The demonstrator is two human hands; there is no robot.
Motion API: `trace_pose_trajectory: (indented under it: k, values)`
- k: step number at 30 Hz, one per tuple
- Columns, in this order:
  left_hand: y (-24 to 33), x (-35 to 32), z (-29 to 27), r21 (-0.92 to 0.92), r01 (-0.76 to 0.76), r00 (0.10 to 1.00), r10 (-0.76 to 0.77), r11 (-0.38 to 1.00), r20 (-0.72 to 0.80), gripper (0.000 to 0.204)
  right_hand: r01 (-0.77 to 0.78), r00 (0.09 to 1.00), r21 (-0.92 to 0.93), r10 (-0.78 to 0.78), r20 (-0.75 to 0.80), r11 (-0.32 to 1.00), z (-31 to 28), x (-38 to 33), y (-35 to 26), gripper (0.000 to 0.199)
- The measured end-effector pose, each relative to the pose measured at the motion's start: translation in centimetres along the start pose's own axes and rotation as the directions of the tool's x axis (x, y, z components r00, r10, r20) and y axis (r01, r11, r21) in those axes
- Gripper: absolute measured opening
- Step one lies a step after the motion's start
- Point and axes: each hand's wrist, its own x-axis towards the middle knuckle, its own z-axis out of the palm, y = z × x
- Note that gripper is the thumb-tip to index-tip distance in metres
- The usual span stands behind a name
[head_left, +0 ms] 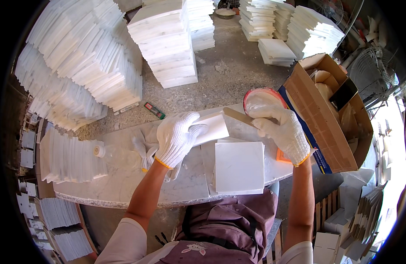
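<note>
Both my hands wear white knit gloves with yellow cuffs. My left hand (179,137) is closed on the edge of a white tile (214,128), holding it tilted above the table. In my right hand (286,134) is a flat grey-brown strip (238,116), pinched between thumb and fingers; its tip reaches close to the tile's far corner, and I cannot tell if they touch. Just beyond the right hand sits a red-rimmed bowl (257,96), partly covered by that hand. A short stack of square white tiles (239,167) lies between my forearms at the table's near edge.
Spare white gloves (145,152) and a white bottle (98,151) lie left on the marble-topped table (123,187). A green-and-red box cutter (154,110) is behind them. Tall tile stacks (165,48) rise beyond. An open cardboard box (322,132) stands right, beside an orange object (282,155).
</note>
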Motion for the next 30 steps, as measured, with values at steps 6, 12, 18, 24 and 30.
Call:
trace_pose_trajectory:
  k: [6,12,18,24,30]
  values:
    - [0.2,0.0,-0.1,0.013,-0.008,1.0,0.008,1.0,-0.009,0.026,-0.019,0.999,-0.013,0.019,-0.029,1.0,0.2,-0.3,-0.2,0.02]
    - [0.1,-0.1,-0.1,0.002,0.004,1.0,-0.004,1.0,0.0,0.026,-0.019,0.996,0.062,0.024,-0.081,0.998,0.4,-0.3,-0.3,0.022]
    - [0.2,-0.1,0.0,0.003,-0.008,1.0,0.008,1.0,-0.019,0.026,-0.127,0.989,0.19,0.139,-0.049,0.974,1.8,-0.1,0.2,0.021]
    - [0.6,-0.2,0.1,0.013,-0.017,1.0,0.017,1.0,-0.025,0.028,-0.069,0.995,0.171,0.08,-0.056,0.983,3.8,0.3,0.5,0.021]
    - [0.2,-0.4,0.5,0.024,-0.035,0.998,0.037,0.999,-0.048,0.029,-0.054,0.988,0.138,0.073,-0.136,0.989,3.8,0.1,0.1,0.02]
